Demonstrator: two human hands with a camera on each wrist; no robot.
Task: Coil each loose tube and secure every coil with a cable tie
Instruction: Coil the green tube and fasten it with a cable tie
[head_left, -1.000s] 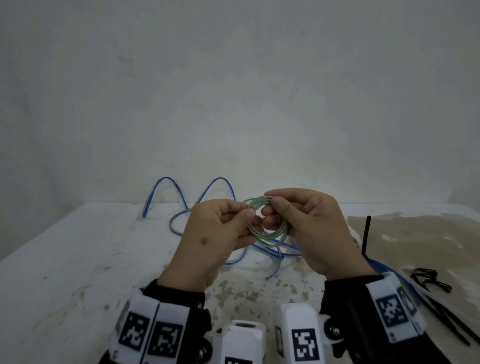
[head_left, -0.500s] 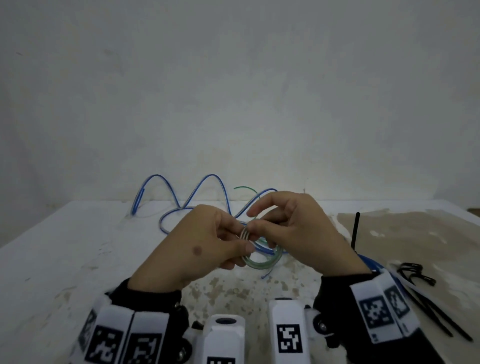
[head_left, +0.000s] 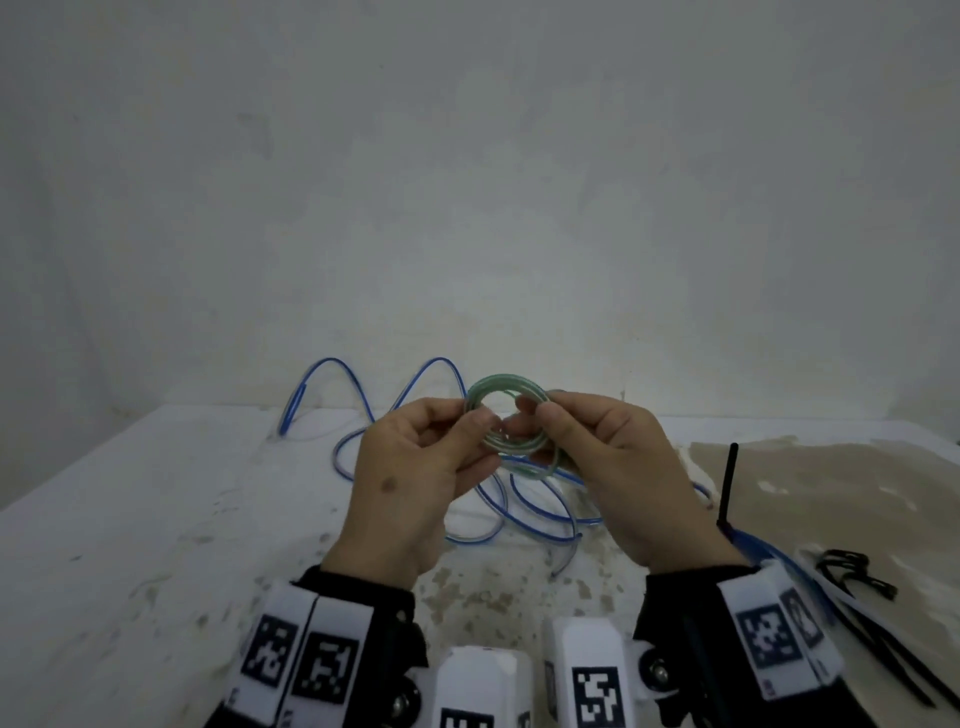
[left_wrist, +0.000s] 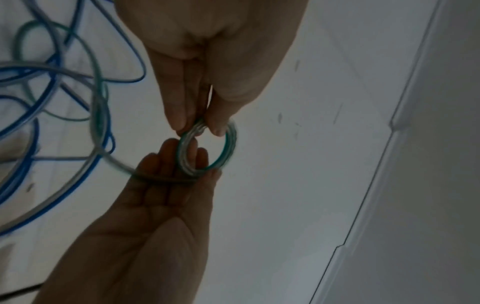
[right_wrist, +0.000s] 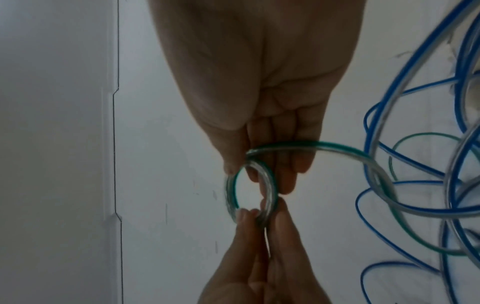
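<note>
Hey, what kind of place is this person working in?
Probably a bare, makeshift workspace rather than a proper workshop: a worn, stained white table against a plain wall, with only loose blue tubes and black cable ties laid out.

dim, flat light | wrist views dark, grainy | moving tubing blurred | edges bent

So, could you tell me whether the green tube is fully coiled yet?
Not fully: the green tube forms a small coil, but a tail trails loose.
</note>
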